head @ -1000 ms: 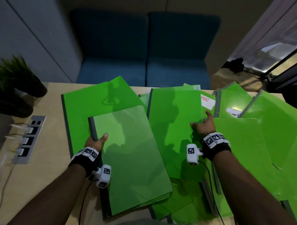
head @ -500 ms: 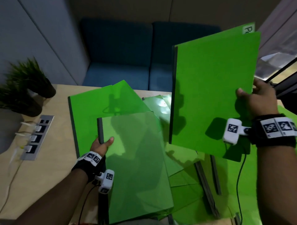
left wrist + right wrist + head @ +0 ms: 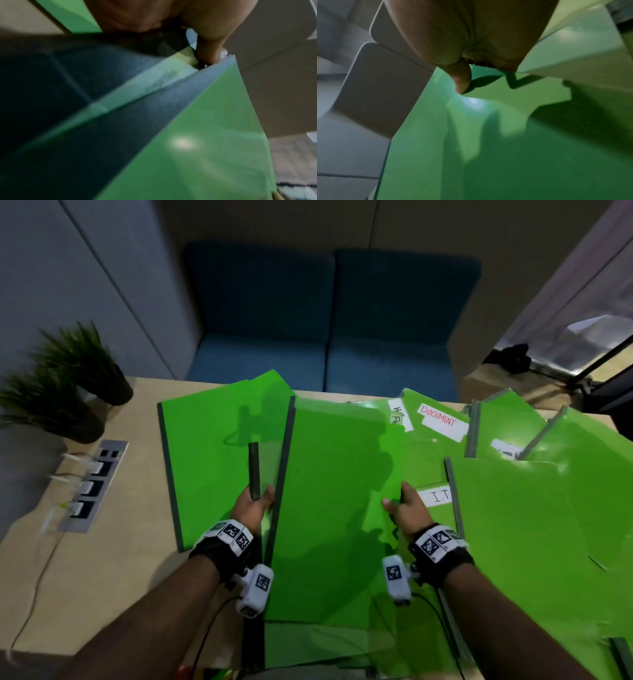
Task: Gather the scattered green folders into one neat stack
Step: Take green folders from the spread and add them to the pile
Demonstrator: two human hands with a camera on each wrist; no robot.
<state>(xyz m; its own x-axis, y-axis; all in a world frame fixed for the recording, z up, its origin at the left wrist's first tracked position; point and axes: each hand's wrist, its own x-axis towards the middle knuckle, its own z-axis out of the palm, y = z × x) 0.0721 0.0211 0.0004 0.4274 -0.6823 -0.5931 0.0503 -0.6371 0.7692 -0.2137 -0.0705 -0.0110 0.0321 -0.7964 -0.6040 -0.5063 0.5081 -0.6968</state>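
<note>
A green folder [image 3: 335,508] lies in the middle of the table, on top of the folder with the dark spine [image 3: 254,470]. My right hand [image 3: 404,508] pinches the top folder's right edge, thumb [image 3: 462,81] on its cover [image 3: 488,148]. My left hand [image 3: 253,505] grips the lower folder at its spine, thumb [image 3: 211,54] against the edge of the folder [image 3: 205,148]. Another folder [image 3: 212,457] lies flat to the left. More folders spread to the right, one labelled DOCUMENT [image 3: 442,419], one labelled I.T [image 3: 440,496], and a large one [image 3: 531,525].
Two potted plants [image 3: 68,392] stand at the table's far left corner. A socket strip [image 3: 92,484] with plugged cables is set into the table on the left. A blue sofa [image 3: 329,320] stands behind the table's far edge.
My right hand lifted a folder off the right pile, carried it left and lowered it onto the folder held by my left hand. The left hand barely moved.
</note>
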